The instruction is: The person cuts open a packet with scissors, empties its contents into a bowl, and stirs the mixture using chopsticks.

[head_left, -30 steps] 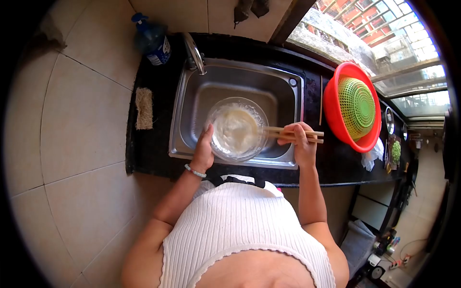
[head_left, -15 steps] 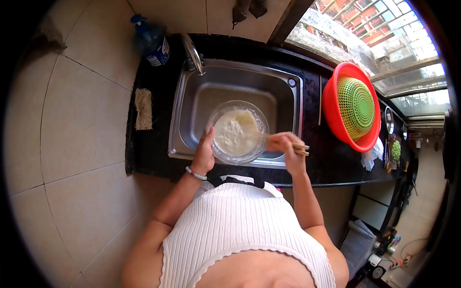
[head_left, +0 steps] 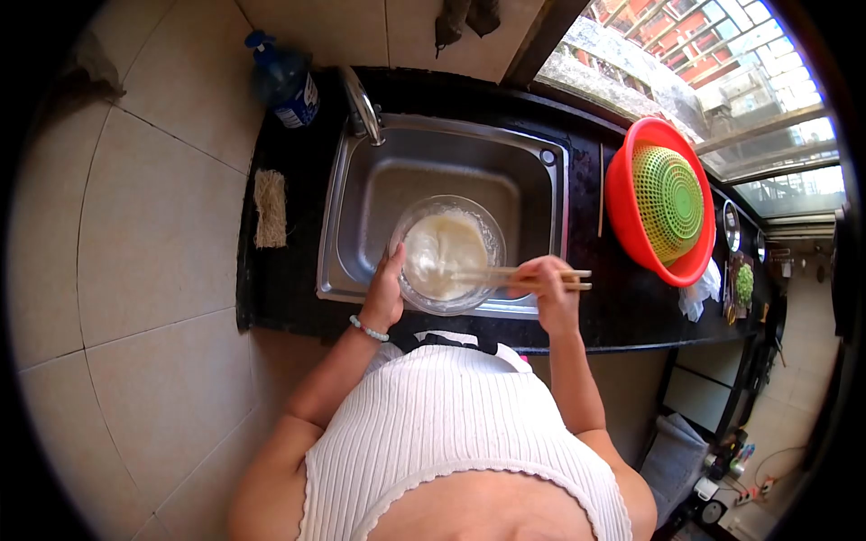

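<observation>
My left hand [head_left: 386, 290] grips the left side of a clear bowl [head_left: 495, 236], which is held over the near edge of the steel sink [head_left: 361, 216]. Inside the bowl is a pale, creamy batter [head_left: 442, 252]. My right hand [head_left: 548, 293] is closed around a pair of wooden chopsticks [head_left: 505, 278]. Their tips reach into the batter from the right and look slightly blurred. A bead bracelet [head_left: 370, 330] circles my left wrist.
A faucet [head_left: 364, 108] and a blue-capped bottle [head_left: 287, 86] stand behind the sink's left side. A fibrous scrubber [head_left: 270, 209] lies at left. To the right, a red basin [head_left: 622, 216] holds a green strainer [head_left: 672, 198], beside a white plastic bag [head_left: 696, 296].
The chopsticks have swung through the batter, and the batter's surface looks smoother and swirled. The bowl has shifted slightly towards me. My left hand keeps its grip.
</observation>
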The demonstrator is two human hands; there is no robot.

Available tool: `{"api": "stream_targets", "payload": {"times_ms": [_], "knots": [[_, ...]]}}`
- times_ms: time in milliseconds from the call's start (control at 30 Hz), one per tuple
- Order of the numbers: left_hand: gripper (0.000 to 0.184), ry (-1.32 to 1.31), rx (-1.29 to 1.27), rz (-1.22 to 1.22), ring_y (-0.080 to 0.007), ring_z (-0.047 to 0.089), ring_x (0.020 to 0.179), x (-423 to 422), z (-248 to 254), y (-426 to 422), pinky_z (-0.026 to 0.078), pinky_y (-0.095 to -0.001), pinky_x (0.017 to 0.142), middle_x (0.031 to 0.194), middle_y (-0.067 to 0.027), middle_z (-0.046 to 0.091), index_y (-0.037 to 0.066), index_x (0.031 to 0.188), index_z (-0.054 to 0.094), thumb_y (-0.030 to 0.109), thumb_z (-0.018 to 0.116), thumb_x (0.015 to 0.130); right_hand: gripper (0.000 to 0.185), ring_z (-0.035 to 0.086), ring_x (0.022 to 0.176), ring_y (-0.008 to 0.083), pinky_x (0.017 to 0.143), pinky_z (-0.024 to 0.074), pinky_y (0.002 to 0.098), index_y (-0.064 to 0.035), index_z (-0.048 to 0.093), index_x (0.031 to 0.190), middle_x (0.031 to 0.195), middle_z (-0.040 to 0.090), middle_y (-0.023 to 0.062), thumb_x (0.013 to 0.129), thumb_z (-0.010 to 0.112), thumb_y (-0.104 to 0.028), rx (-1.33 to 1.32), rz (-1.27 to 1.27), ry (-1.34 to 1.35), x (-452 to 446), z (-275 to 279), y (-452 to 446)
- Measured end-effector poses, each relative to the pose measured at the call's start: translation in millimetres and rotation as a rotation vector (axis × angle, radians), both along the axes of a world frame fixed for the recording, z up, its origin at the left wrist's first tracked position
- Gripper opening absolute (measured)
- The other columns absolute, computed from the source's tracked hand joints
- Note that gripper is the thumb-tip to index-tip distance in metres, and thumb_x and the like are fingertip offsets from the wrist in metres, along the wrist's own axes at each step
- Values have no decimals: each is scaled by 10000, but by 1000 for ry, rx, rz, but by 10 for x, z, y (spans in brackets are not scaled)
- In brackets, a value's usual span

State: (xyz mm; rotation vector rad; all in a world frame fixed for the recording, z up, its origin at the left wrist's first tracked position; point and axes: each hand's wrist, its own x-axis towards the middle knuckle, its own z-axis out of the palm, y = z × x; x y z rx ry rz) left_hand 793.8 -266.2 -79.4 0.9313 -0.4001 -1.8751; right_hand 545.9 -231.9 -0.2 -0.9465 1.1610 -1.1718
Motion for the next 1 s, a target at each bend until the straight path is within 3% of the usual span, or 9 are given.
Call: {"api": "stream_targets", "payload": {"times_ms": [67, 133, 233, 367, 400, 467, 567, 667, 1000], "knots": [[465, -7, -1, 3, -193, 412, 1261, 0, -7, 32, 320, -330, 1056, 1378, -75, 433, 48, 1383, 360, 297, 374, 991, 229, 677, 762, 213, 697, 571, 307, 43, 616, 948, 869, 660, 131, 947, 514, -162, -68, -124, 61, 41, 55, -57], [466, -8, 12, 7, -194, 410, 1264, -12, 9, 25, 320, -331, 1056, 1383, -79, 428, 44, 1382, 360, 298, 372, 992, 238, 674, 711, 199, 646, 572, 300, 36, 620, 942, 863, 660, 132, 946, 520, -179, -15, 96, 7, 78, 25, 2], [467, 4, 14, -11, -195, 407, 1266, 8, 11, 25, 320, -330, 1056, 1384, -79, 426, 39, 1380, 360, 299, 372, 992, 250, 679, 696, 200, 642, 571, 298, 36, 619, 912, 843, 661, 136, 949, 512, -187, -53, -171, -56, -8, 37, -58], [470, 1, 18, 2, -197, 405, 1268, 6, -28, 8, 319, -332, 1057, 1386, -79, 423, 37, 1380, 359, 302, 371, 992, 240, 678, 698, 200, 644, 569, 295, 31, 620, 916, 828, 663, 130, 955, 493, -168, 12, 51, 12, 41, -34, 40], [471, -14, 15, 5, -198, 403, 1269, 8, -18, 11, 319, -333, 1057, 1386, -79, 422, 37, 1380, 359, 303, 372, 992, 220, 680, 705, 203, 649, 568, 295, 35, 621, 915, 822, 664, 131, 950, 500, -144, 6, -74, -134, 10, -8, 10], [484, -13, 15, 31, -192, 420, 1245, 17, -20, 27, 335, -326, 1037, 1362, -79, 438, 28, 1369, 367, 307, 414, 977, 222, 680, 699, 208, 661, 567, 297, 36, 620, 916, 816, 662, 135, 946, 510, -155, -55, -222, 53, 76, 3, -10], [513, 25, 13, 71, -179, 455, 1194, 7, -28, 6, 365, -308, 999, 1315, -78, 472, 9, 1344, 386, 314, 499, 947, 224, 677, 746, 202, 690, 564, 293, 32, 614, 953, 845, 664, 125, 950, 512, -168, 29, 42, 3, 43, -30, 99], [514, 20, 13, 75, -177, 452, 1197, 22, -52, 10, 358, -307, 1004, 1314, -76, 473, 5, 1340, 390, 316, 501, 946, 231, 680, 723, 206, 676, 565, 291, 30, 615, 945, 829, 665, 125, 952, 510, -176, -103, -217, 103, 48, -11, 23], [510, 13, 18, 68, -175, 461, 1185, 21, -28, 4, 359, -305, 1001, 1296, -80, 488, -1, 1330, 404, 319, 504, 945, 211, 679, 742, 185, 700, 559, 279, 41, 614, 921, 829, 656, 111, 948, 503, -136, -35, 14, 84, 25, 111, 63]]}}
